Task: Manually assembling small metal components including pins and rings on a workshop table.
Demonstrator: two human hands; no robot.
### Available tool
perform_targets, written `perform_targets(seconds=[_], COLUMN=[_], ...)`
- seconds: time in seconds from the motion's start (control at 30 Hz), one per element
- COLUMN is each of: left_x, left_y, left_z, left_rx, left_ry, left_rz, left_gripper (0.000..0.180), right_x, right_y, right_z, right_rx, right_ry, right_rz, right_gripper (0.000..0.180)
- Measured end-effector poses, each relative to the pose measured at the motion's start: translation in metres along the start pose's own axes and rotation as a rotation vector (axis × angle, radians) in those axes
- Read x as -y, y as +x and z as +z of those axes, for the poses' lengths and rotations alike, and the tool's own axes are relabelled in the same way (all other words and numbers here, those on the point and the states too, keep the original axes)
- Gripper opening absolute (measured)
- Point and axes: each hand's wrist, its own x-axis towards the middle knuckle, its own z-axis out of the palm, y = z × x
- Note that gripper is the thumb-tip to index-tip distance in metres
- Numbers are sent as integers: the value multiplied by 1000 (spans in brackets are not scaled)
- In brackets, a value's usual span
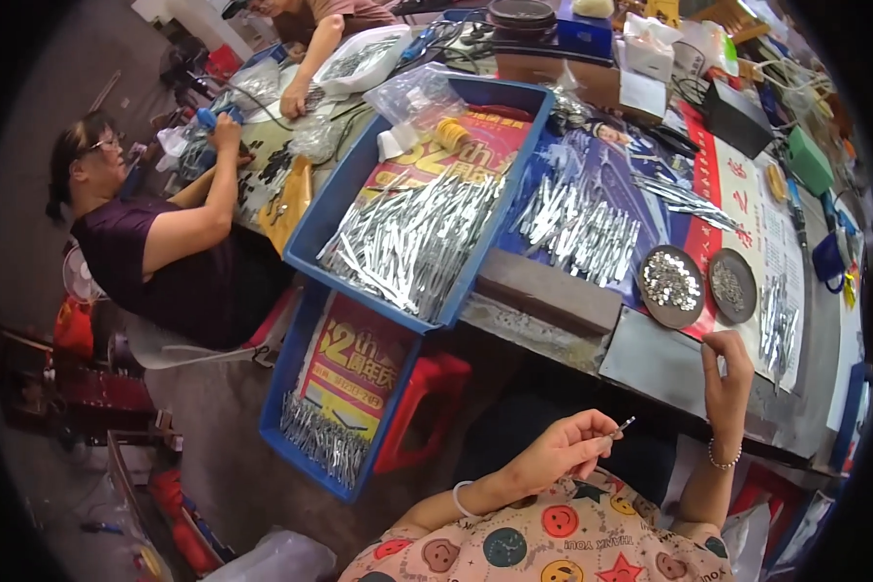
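My left hand (574, 444) is closed in a pinch on a small thin metal piece (627, 425), its end sticking out past my fingertips above my lap. My right hand (730, 378) is raised at the bench edge with thumb and forefinger curled together; whatever they hold is too small to make out. Just beyond it stand a round dish of shiny small metal discs (671, 283) and a second round dish of finer silvery parts (731, 284). A flat grey metal plate (650, 361) lies at the bench edge, left of my right hand.
Slim metal strips fill a blue tray (301, 238); more lie in a pile (582, 228) and at right (778, 325). A lower blue tray (386, 427) sits beside a red stool (436, 407). One co-worker (165, 238) sits at left; another's arm (310, 63) reaches in behind.
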Motion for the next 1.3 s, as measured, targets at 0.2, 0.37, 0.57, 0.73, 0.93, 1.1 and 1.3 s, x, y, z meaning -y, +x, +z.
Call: perform_targets(seconds=[0.2, 0.37, 0.57, 0.73, 0.93, 1.1, 1.3], left_x=[6, 15, 16, 17, 20, 23, 21], left_y=[0, 4, 5, 5, 6, 10, 14], left_z=[0, -2, -1, 1, -2, 2, 8], left_rx=[67, 88, 105, 118, 149, 149, 148], left_ry=[2, 9, 14, 8, -10, -8, 3], left_rz=[37, 23, 25, 30, 25, 7, -8], left_gripper=[17, 15, 13, 13, 16, 17, 15], right_x=[2, 9, 8, 8, 6, 4, -3], right_y=[-7, -12, -17, -18, -22, -23, -25], right_z=[3, 4, 5, 7, 9, 6, 0], right_rx=[44, 37, 66, 76, 81, 86, 76], right_ry=[6, 7, -6, -13, -20, -24, -25], right_rz=[-14, 35, 37, 17, 6, 20, 25], right_gripper=[6, 4, 4, 4, 5, 7, 7])
